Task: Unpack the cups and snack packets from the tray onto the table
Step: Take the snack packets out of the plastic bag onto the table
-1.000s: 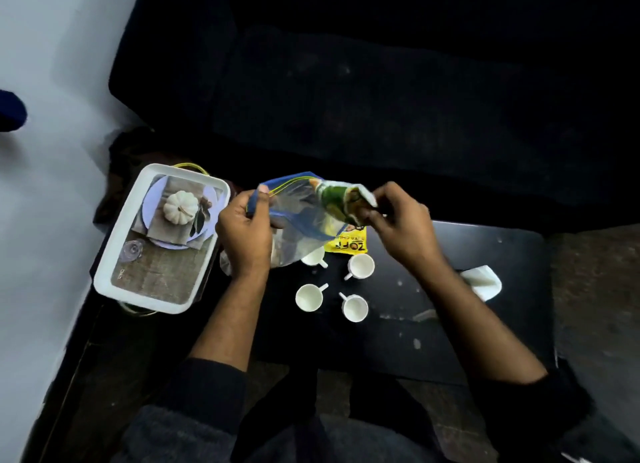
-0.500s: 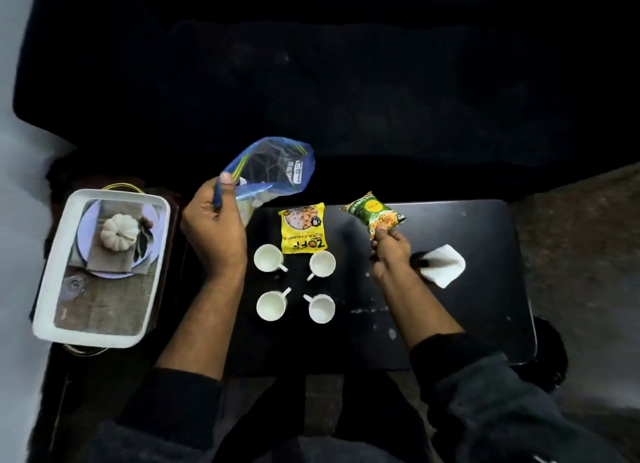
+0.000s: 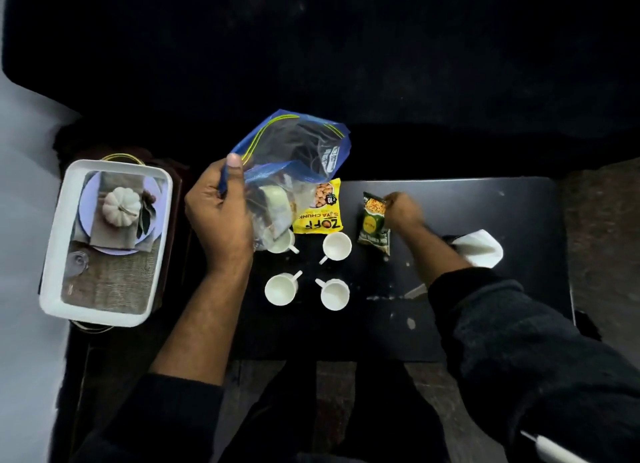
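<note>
Now the right hand point(image 3: 401, 210) sets the green snack packet point(image 3: 374, 225), still pinched, down on the table point(image 3: 485, 203) beside the yellow packet point(image 3: 320, 208) and four cups point(image 3: 306, 272), while the left hand point(image 3: 220, 217) keeps gripping the zip bag point(image 3: 294, 151).

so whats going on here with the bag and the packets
A person is unpacking snacks onto a black table. The left hand holds up a clear zip bag with something still inside. The right hand is setting a green packet down beside a yellow packet. Four white cups already stand on the table, and the white tray sits off to the left.
</note>
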